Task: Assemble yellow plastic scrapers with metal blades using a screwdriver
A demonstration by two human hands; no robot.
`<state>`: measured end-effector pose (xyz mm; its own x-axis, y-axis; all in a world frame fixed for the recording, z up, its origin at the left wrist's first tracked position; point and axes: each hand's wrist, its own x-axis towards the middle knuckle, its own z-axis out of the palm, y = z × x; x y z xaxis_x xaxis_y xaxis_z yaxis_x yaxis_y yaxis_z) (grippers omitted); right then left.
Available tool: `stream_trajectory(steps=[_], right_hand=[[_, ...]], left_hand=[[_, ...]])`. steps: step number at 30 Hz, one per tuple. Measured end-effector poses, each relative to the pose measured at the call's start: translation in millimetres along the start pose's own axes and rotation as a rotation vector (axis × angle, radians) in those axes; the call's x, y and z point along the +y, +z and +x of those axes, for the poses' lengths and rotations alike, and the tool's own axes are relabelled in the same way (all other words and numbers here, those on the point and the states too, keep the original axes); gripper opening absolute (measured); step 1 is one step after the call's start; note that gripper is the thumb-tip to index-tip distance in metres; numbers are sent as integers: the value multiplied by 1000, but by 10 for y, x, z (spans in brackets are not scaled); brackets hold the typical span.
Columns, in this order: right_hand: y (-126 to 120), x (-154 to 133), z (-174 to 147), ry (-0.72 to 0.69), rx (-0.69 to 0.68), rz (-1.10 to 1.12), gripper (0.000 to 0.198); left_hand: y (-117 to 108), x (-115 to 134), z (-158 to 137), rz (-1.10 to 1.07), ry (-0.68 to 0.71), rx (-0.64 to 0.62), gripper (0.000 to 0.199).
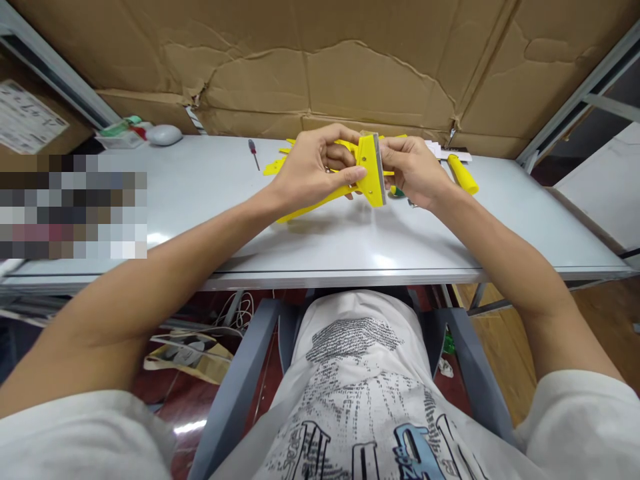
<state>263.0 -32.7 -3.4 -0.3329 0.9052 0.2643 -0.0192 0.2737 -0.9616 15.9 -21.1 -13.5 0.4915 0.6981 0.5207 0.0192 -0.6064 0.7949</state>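
A yellow scraper (369, 179) with a metal blade along its right edge is held above the table. My left hand (320, 160) grips it near the head, thumb on the front face, while its yellow handle slants down to the left. My right hand (411, 167) is closed at the blade side, its thumb and fingertips pinched at the blade's upper part. Whether a separate small piece is in those fingers is hidden. Behind my left hand lie more yellow plastic parts (273, 167), partly covered.
A small screwdriver (255, 155) lies at the back left of the white table (200, 227). A yellow cylindrical handle (463, 175) lies at the right, near white papers (434, 149). A computer mouse (164, 135) and a small box (120, 135) are at the far left. Cardboard (325, 60) walls the back.
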Motion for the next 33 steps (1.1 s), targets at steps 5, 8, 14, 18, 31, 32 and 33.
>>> stream_trajectory(steps=[5, 8, 14, 18, 31, 32, 33], right_hand=[[-10, -99, -30, 9, -72, 10, 80], [27, -136, -51, -21, -78, 9, 69], [161, -24, -39, -127, 3, 63, 55], [181, 157, -33, -192, 238, -113, 14], [996, 470, 480, -463, -432, -1396, 46], [1001, 486, 494, -464, -428, -1394, 46], [998, 497, 501, -461, -421, -1389, 45]], left_hand=[[-132, -12, 38, 49, -17, 17, 67], [-193, 76, 58, 65, -14, 26, 69], [-277, 158, 128, -11, 47, 85, 73], [-486, 22, 249, -44, 68, 139, 84], [-765, -201, 374, 84, -36, 270, 93], [-752, -208, 378, 79, -39, 274, 93], [-739, -216, 383, 70, -40, 284, 92]])
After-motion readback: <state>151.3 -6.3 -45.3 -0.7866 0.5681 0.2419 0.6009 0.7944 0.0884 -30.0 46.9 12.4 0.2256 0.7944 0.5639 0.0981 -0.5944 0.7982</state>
